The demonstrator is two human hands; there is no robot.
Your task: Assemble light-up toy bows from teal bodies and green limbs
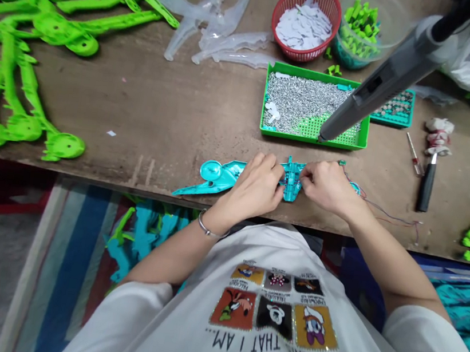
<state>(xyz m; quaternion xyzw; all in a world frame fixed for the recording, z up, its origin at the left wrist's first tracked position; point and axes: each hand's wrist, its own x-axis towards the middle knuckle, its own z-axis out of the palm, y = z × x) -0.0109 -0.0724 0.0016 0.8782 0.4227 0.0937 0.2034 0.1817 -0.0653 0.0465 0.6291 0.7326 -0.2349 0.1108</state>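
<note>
A long teal plastic toy part (218, 175) lies along the front edge of the workbench, with a round cup shape and a pointed tip at its left. Its ribbed cross piece (292, 180) shows between my two hands. My left hand (259, 183) is closed on the part just left of that piece, fingers curled and thumb along the near side. On the other side, my right hand (324, 183) pinches at the part, its fingertips partly hidden. Thin wires (386, 212) run off to the right from beneath my right hand.
A green tray of screws (313, 139) stands ahead, with a grey powered screwdriver (367, 89) hanging over it. Behind are a red basket (276, 25) and a clear tub (393, 24). A hammer (427, 184) lies right; green parts (55, 31) spread left.
</note>
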